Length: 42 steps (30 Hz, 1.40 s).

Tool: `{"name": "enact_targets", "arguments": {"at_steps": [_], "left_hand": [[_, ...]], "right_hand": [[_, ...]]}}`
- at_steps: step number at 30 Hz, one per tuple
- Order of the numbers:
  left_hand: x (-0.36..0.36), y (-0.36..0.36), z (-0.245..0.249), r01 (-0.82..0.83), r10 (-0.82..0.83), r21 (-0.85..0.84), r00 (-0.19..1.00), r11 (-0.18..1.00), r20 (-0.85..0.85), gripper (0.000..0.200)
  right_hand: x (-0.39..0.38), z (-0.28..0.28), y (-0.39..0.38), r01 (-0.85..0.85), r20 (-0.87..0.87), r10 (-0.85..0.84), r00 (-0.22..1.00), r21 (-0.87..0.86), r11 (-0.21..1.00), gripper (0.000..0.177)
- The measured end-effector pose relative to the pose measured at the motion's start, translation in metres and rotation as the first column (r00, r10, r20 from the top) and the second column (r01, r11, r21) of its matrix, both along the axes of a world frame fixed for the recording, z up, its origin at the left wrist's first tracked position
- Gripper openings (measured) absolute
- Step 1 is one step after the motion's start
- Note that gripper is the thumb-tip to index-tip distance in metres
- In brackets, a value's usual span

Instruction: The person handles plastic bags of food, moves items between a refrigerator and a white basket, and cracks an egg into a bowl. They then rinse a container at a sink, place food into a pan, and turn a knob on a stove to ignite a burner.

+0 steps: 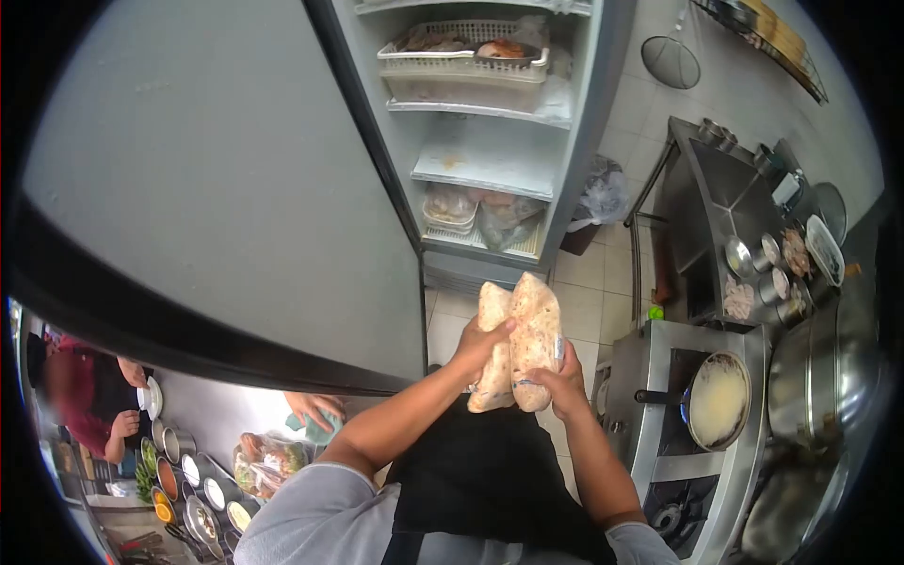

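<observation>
Holds two long, plump packs in front of the open fridge [461, 268], in the air just beyond the black apron [471, 471] and outside the shelves. Clasps the left pack [493, 306] in the left grip [478, 352], with the thumb stretched toward the seam between the two. Clasps the right pack [535, 315] in the right grip [563, 379], with the thumb across the lower face and the fingers along the outer edge. Lie side by side, close together, pale and speckled under what looks like clear film, with touches of blue print. Cannot tell the filling.

Judging by bulk and bulge, likely to handle as fairly weighty, dense and somewhat yielding rather than rigid. Apt to dent under a hard pinch, and perhaps to sag or bend if lifted by one end alone. Could slip against bare skin because of the smooth film, more so if cold or damp; cannot see any moisture.

Best to take hold around the middle, palm under the weight, fingers spread wide, pressing gently. Better not to tug at loose film near the ends, for fear of tearing.
</observation>
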<state>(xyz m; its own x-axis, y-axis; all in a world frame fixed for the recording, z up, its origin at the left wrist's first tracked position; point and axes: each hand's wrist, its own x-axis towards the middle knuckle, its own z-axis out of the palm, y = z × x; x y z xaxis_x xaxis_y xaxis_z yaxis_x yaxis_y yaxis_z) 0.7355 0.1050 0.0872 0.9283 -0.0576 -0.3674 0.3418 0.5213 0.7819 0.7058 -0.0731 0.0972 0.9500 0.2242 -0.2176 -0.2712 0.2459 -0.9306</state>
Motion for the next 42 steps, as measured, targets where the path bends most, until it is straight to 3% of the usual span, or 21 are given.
{"name": "enact_targets", "arguments": {"at_steps": [1, 3, 4, 6, 8, 10, 12, 14, 15, 18, 19, 20, 21, 24, 26, 28, 30, 32, 34, 36, 42], "left_hand": [[0.000, 0.013, -0.008, 0.010, -0.009, 0.024, 0.998, 1.000, -0.055, 0.049], [0.005, 0.043, -0.036, -0.004, -0.007, -0.084, 0.992, 0.996, -0.129, 0.050], [0.008, 0.056, -0.050, -0.015, -0.022, -0.183, 0.980, 0.983, -0.198, 0.051], [0.008, 0.078, -0.068, -0.074, 0.028, -0.179, 0.968, 0.981, -0.248, 0.051], [0.014, 0.101, -0.092, -0.115, 0.063, -0.164, 0.953, 0.980, -0.296, 0.052], [0.024, 0.120, -0.117, -0.228, 0.133, -0.235, 0.923, 0.945, -0.362, 0.052], [0.039, 0.130, -0.121, -0.207, 0.107, -0.264, 0.932, 0.942, -0.347, 0.055], [0.046, 0.144, -0.135, -0.320, 0.143, -0.531, 0.927, 0.785, -0.348, 0.052], [0.048, 0.154, -0.141, -0.319, 0.135, -0.541, 0.926, 0.779, -0.352, 0.052], [0.039, 0.182, -0.166, -0.346, 0.210, -0.355, 0.906, 0.869, -0.367, 0.055], [0.038, 0.188, -0.170, -0.349, 0.200, -0.361, 0.899, 0.865, -0.390, 0.055], [0.036, 0.195, -0.167, -0.374, 0.247, -0.275, 0.881, 0.885, -0.403, 0.055], [0.035, 0.200, -0.164, -0.392, 0.292, -0.185, 0.864, 0.901, -0.409, 0.056], [0.036, 0.211, -0.155, -0.441, 0.321, -0.165, 0.819, 0.882, -0.475, 0.047], [0.034, 0.214, -0.160, -0.423, 0.305, -0.158, 0.823, 0.892, -0.478, 0.048], [0.032, 0.214, -0.166, -0.459, 0.308, -0.192, 0.799, 0.868, -0.516, 0.049], [0.030, 0.214, -0.180, -0.450, 0.317, -0.151, 0.793, 0.880, -0.521, 0.050], [0.030, 0.215, -0.194, -0.446, 0.327, -0.117, 0.789, 0.888, -0.520, 0.050], [0.036, 0.213, -0.202, -0.403, 0.295, -0.089, 0.786, 0.911, -0.543, 0.050], [0.041, 0.209, -0.215, -0.367, 0.276, -0.060, 0.787, 0.928, -0.551, 0.051], [0.049, 0.204, -0.244, -0.363, 0.213, -0.177, 0.805, 0.915, -0.553, 0.051]], "right_hand": [[0.004, -0.003, 0.003, -0.011, -0.008, 0.011, 1.000, -0.008, 1.000, 0.079], [0.016, -0.010, 0.008, -0.065, -0.228, 0.154, 0.961, 0.355, 0.933, 0.072], [0.023, -0.022, 0.010, -0.078, -0.229, 0.165, 0.959, 0.348, 0.934, 0.072], [0.036, -0.053, 0.015, -0.101, -0.292, 0.307, 0.906, 0.556, 0.825, 0.070], [0.054, -0.039, 0.040, -0.110, -0.283, 0.276, 0.919, 0.488, 0.866, 0.073], [0.076, -0.023, 0.074, -0.213, -0.121, 0.229, 0.966, 0.131, 0.968, 0.078], [0.098, -0.048, 0.105, -0.241, -0.057, 0.241, 0.969, 0.008, 0.970, 0.081], [0.114, -0.066, 0.136, -0.381, 0.007, 0.399, 0.917, -0.287, 0.879, 0.079], [0.124, -0.072, 0.147, -0.378, -0.001, 0.396, 0.918, -0.298, 0.877, 0.079], [0.147, -0.089, 0.160, -0.477, -0.189, 0.451, 0.872, -0.130, 0.869, 0.079], [0.155, -0.096, 0.160, -0.474, -0.328, 0.479, 0.814, 0.101, 0.875, 0.077], [0.161, -0.105, 0.160, -0.410, -0.443, 0.521, 0.730, 0.326, 0.852, 0.075], [0.165, -0.121, 0.156, -0.371, -0.469, 0.531, 0.706, 0.394, 0.841, 0.068], [0.181, -0.164, 0.143, -0.223, -0.509, 0.514, 0.690, 0.526, 0.821, 0.059], [0.192, -0.193, 0.131, -0.096, -0.596, 0.399, 0.697, 0.474, 0.875, 0.056], [0.209, -0.233, 0.117, 0.182, -0.684, 0.109, 0.721, 0.339, 0.923, 0.054], [0.237, -0.283, 0.107, 0.345, -0.600, -0.064, 0.797, 0.365, 0.865, 0.049], [0.289, -0.311, 0.104, 0.456, -0.569, -0.165, 0.805, 0.417, 0.787, 0.033], [0.356, -0.362, 0.088, 0.387, -0.414, -0.124, 0.902, 0.649, 0.655, 0.034], [0.415, -0.368, 0.093, 0.475, -0.468, -0.211, 0.858, 0.568, 0.672, 0.038], [0.402, -0.403, 0.139, 0.646, -0.495, -0.441, 0.748, 0.395, 0.653, 0.052]]}}
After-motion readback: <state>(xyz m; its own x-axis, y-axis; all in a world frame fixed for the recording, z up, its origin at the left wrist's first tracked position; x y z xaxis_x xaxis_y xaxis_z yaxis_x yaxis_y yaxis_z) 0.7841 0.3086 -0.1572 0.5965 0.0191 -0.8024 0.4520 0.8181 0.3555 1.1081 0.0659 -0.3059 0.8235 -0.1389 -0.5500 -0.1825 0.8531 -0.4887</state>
